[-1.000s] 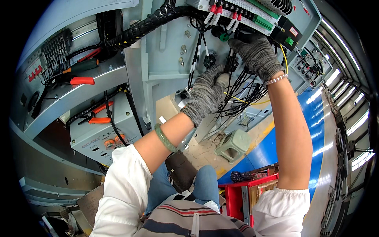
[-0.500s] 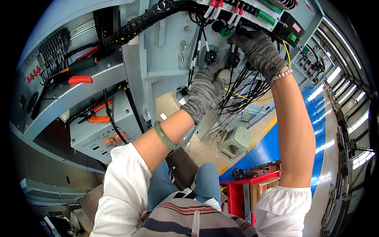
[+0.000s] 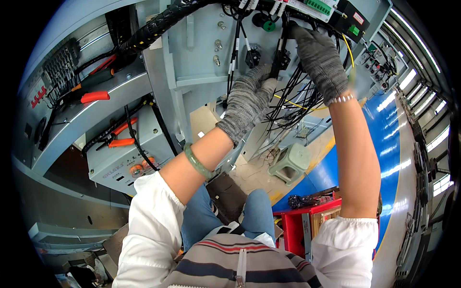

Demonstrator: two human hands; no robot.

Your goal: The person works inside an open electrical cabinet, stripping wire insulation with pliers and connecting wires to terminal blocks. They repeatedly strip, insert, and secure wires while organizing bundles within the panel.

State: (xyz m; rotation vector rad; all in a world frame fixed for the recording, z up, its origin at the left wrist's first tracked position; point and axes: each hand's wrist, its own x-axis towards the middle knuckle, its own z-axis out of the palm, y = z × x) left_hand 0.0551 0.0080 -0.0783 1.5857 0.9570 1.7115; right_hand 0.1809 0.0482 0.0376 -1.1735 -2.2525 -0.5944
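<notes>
Both my hands wear grey knitted gloves and are raised to an open control cabinet panel [image 3: 201, 53]. My left hand [image 3: 249, 98] is closed, thumb and fingers pinched round the lower part of a bundle of black wires [image 3: 277, 65]. Higher up, my right hand [image 3: 319, 60] has its fingers closed at the top of the same bundle, beneath the terminal strip; its fingertips are partly hidden. Beside the bundle sit black switch bodies [image 3: 252, 57] and a round green-faced part [image 3: 268, 26]. Loose black wires [image 3: 288, 110] dangle below and between my hands.
Red-handled pliers [image 3: 95, 97] and a screwdriver [image 3: 96, 79] lie on the cabinet ledge at left. Orange-handled cutters [image 3: 122, 142] rest on a grey box [image 3: 113, 165]. A thick black harness [image 3: 153, 33] crosses the top. Below stand a green stool [image 3: 290, 163] and a red cart [image 3: 293, 230].
My right hand has moved up along the wire bundle, towards the terminal strip. My left hand keeps its hold, and the whole view has shifted slightly.
</notes>
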